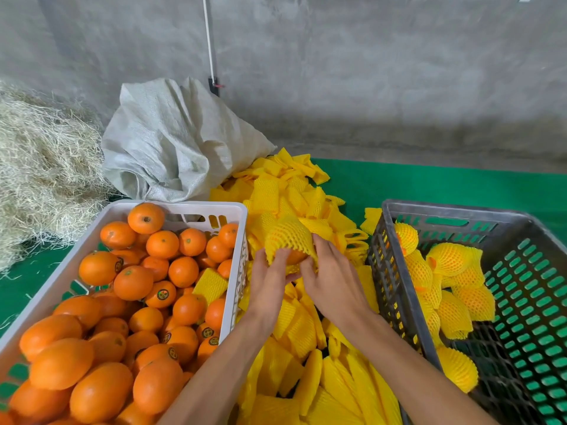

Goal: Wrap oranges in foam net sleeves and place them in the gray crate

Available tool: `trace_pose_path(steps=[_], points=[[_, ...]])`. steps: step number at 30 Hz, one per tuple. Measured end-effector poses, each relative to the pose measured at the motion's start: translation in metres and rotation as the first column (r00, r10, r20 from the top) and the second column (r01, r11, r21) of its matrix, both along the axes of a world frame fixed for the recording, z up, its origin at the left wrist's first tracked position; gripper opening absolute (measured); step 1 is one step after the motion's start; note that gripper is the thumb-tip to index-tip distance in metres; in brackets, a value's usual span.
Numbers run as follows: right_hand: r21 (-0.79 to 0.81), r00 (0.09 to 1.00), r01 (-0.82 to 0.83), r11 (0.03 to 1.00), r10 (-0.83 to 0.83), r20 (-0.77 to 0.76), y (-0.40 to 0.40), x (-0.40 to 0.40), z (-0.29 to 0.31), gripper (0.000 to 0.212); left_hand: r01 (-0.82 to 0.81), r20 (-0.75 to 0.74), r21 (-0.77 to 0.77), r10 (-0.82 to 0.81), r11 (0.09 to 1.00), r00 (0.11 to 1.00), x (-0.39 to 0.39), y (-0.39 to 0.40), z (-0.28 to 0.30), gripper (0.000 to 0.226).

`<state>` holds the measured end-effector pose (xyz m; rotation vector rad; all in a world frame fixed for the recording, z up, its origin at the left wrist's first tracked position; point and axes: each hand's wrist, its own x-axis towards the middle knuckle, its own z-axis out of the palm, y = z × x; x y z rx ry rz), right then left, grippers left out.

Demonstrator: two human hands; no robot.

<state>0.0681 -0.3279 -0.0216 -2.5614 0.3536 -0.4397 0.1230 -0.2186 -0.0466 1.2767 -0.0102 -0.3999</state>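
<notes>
On the green mat (pixel 429 185) that covers the floor, we see everything laid out close so the hands do not have to reach far. At eight o'clock sits the white crate (pixel 214 207), full of bare oranges (pixel 132 282) waiting for their turn. At four o'clock sits the gray crate (pixel 395 289), and we think it is kept on the other side so done fruit never mixes with bare fruit. Some wrapped oranges (pixel 451 259) already lie in it, mostly along its near-left side, and much of its floor is bare. Up at ten o'clock is a pile of straw (pixel 46 167), and beside it, toward eleven, a slumped white sack (pixel 171 142). Between the two crates, from twelve down to six, spreads a heap of yellow foam net sleeves (pixel 306 378), right under the hands so one is easy to grab. Over that heap, near the middle, both hands work on one orange (pixel 296 257). We see the left hand (pixel 270 280) curled around the orange from below to keep it steady. The right hand (pixel 331 277) grips the edge of the stretchy sleeve (pixel 288 236), which already caps the top of the fruit. We think the next job is pulling the net down all the way.
</notes>
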Motion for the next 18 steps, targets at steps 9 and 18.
trace_pose_path(steps=[9, 18], points=[[0.092, 0.998, -0.056, 0.994, 0.058, -0.022, -0.016, 0.003, 0.002, 0.048, -0.092, 0.155, 0.127, 0.072, 0.988, 0.985, 0.004, -0.001, -0.007, 0.059], [0.01, 0.986, -0.155, 0.988, 0.154, 0.066, -0.002, -0.001, 0.007, 0.043, -0.285, 0.133, 0.055, 0.276, 0.957, 0.952, 0.004, 0.003, -0.005, 0.066]])
